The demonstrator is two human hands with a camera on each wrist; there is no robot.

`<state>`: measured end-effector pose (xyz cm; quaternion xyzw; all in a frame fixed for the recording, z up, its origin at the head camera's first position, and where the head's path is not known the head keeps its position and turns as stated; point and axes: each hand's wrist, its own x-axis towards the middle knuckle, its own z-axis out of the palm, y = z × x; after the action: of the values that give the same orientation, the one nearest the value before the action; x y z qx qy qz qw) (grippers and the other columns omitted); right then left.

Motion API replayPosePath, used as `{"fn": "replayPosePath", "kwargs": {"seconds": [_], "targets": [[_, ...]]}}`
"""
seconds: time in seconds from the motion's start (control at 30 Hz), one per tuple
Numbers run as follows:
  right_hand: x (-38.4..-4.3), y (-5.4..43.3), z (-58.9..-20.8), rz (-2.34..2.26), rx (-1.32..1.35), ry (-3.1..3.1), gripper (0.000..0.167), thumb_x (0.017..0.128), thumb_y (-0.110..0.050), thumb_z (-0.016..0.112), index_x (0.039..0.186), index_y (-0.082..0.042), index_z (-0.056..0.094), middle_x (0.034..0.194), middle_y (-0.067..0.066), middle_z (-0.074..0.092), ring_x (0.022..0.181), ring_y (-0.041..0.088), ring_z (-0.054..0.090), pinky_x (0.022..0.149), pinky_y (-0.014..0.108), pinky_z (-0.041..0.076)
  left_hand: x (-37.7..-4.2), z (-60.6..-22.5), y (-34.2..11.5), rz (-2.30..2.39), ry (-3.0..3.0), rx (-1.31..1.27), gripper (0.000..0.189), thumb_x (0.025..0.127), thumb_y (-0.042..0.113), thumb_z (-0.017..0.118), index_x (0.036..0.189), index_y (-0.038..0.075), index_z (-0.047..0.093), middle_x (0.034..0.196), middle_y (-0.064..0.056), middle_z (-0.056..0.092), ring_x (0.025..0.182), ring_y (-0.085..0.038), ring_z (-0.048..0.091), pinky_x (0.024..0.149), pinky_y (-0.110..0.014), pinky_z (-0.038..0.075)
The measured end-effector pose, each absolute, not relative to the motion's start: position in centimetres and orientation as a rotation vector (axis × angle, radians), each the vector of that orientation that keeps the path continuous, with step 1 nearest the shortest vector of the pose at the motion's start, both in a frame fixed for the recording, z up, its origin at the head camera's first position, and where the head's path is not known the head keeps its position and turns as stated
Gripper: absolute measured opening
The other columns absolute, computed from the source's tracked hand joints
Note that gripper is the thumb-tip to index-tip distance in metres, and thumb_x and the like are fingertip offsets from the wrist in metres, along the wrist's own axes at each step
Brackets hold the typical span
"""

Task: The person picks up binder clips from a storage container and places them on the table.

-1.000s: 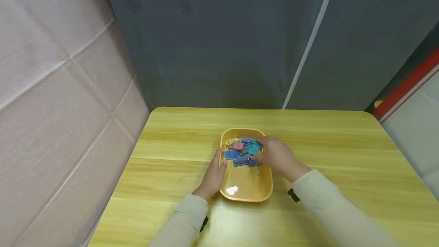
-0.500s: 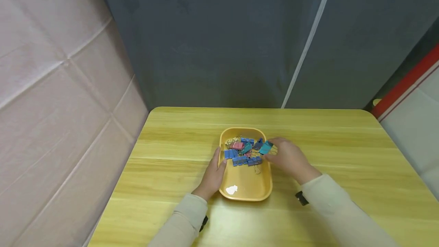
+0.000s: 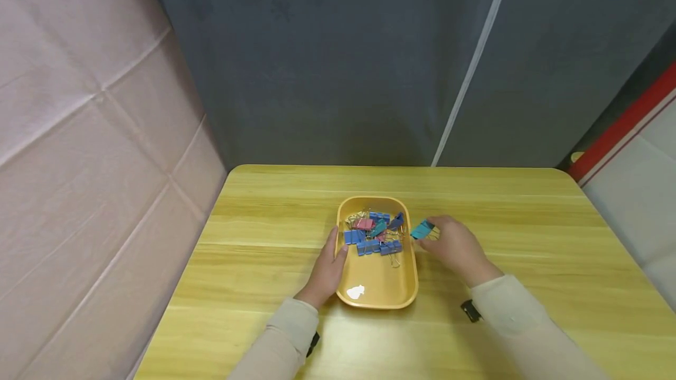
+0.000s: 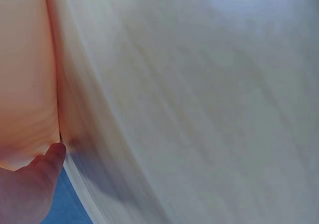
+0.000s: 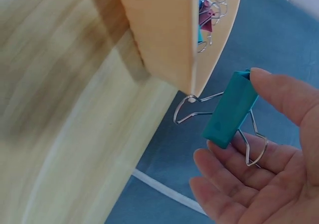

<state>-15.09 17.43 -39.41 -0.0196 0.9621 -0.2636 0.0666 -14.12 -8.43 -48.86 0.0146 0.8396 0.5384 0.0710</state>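
My right hand (image 3: 456, 248) pinches a teal binder clip (image 3: 422, 229) between thumb and fingertips, just beyond the right rim of a yellow tray (image 3: 377, 295). In the right wrist view the clip (image 5: 232, 109) shows both wire handles spread. My left hand (image 3: 326, 268) grips the tray's left wall, thumb over the rim. The left wrist view shows only part of that hand (image 4: 30, 189) against the tray's side. Inside the tray's far half lie several more binder clips: blue ones (image 3: 368, 247), a pink one (image 3: 364, 224), a teal one (image 3: 378, 228) and yellowish ones at the far left corner.
The tray stands on a wood-grain table (image 3: 264, 233) with rounded far corners. A dark grey panel (image 3: 327, 75) rises behind it. A pale quilted wall (image 3: 95, 192) runs along the left, and a red-edged white surface (image 3: 644, 186) lies at the right.
My right hand has lifted the teal binder clip out of the pile and carried it right, past the tray's rim. My left hand has stayed on the tray.
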Motion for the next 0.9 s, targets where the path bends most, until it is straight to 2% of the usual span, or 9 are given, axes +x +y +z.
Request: {"fn": "replayPosePath", "kwargs": {"seconds": [0.63,0.9], "targets": [[-14.3,18.7,-42.3,-0.766,0.001,2.872,0.056,0.086,-0.021,0.07,0.124,0.016,0.054,0.117,0.033,0.06,0.105,0.046,0.059,0.091,0.059,0.048,-14.1,-48.8,-8.5,1.602,2.519,0.022,0.059,0.105,0.025,0.039,0.156,0.013,0.013,0.158,-0.014,0.021,0.143,-0.037,0.023,0.117,-0.052,0.019],[-14.1,18.9,-43.8,-0.753,-0.007,2.86,0.049,0.085,-0.022,0.071,0.117,0.013,0.059,0.096,0.018,0.068,0.085,0.028,0.062,0.084,0.054,0.052,-14.1,-48.8,-8.5,1.617,2.504,0.019,0.059,0.105,0.027,0.038,0.156,0.013,0.012,0.159,-0.014,0.021,0.143,-0.037,0.023,0.117,-0.053,0.019]]}}
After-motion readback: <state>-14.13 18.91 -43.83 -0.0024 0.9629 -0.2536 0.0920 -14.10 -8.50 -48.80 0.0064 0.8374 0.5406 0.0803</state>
